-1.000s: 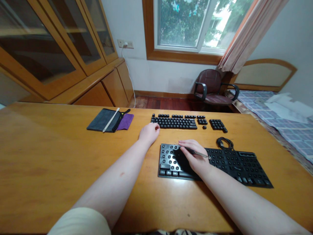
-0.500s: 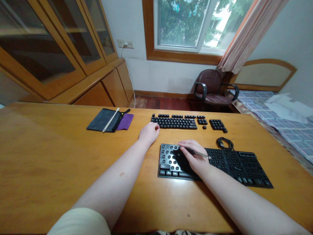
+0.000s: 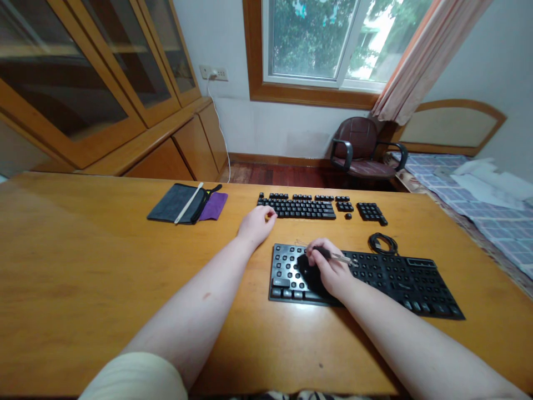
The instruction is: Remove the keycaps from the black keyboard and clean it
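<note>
A black keyboard lies on the desk, most of its keys bare stems, with several caps left along its front edge. Over its middle, my right hand is closed around a keycap puller with a dark grip and a pale metallic end; thin wires show past the fingers. My left hand rests at the left end of the loose black keycaps, which lie in keyboard order. Its fingers are curled together, and whatever they pinch is hidden.
A dark grey pouch lies left on the wooden desk, with a white stick across it and a purple cloth beside it. A coiled cable sits behind the keyboard. Beyond the desk stands a chair.
My left hand has shifted slightly right along the keycaps. My right hand's fingers have curled in more tightly, and the keycap puller has turned a little in them.
</note>
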Tool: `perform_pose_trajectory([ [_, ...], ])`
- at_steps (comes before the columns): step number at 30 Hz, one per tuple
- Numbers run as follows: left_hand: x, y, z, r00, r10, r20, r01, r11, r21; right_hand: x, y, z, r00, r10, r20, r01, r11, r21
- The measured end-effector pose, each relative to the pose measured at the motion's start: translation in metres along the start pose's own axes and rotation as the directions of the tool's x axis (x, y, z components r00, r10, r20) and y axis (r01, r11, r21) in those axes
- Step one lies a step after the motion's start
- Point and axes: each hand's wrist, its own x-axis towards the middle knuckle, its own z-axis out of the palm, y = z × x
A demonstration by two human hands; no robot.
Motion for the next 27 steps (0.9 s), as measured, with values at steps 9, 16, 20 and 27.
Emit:
perform_pose_trajectory([
  [9, -0.010, 0.023, 0.011, 0.843, 0.373, 0.387, -0.253, 0.911, -0.326, 0.006, -0.009, 0.003, 0.882, -0.136, 0.451, 0.191, 0.978, -0.080],
  [16, -0.014, 0.030, 0.012, 0.784, 0.450, 0.428, -0.323, 0.884, -0.339, 0.006, -0.008, 0.006, 0.890, -0.098, 0.446, 0.190, 0.967, -0.167],
  [20, -0.014, 0.029, 0.014, 0.789, 0.436, 0.432, -0.317, 0.892, -0.322, 0.009, -0.012, 0.008, 0.856, -0.140, 0.498, 0.253, 0.953, -0.166],
  [27, -0.017, 0.037, -0.003, 0.787, 0.476, 0.392, -0.459, 0.877, -0.144, 0.002, -0.021, 0.012, 0.842, -0.239, 0.483, 0.374, 0.904, -0.205],
])
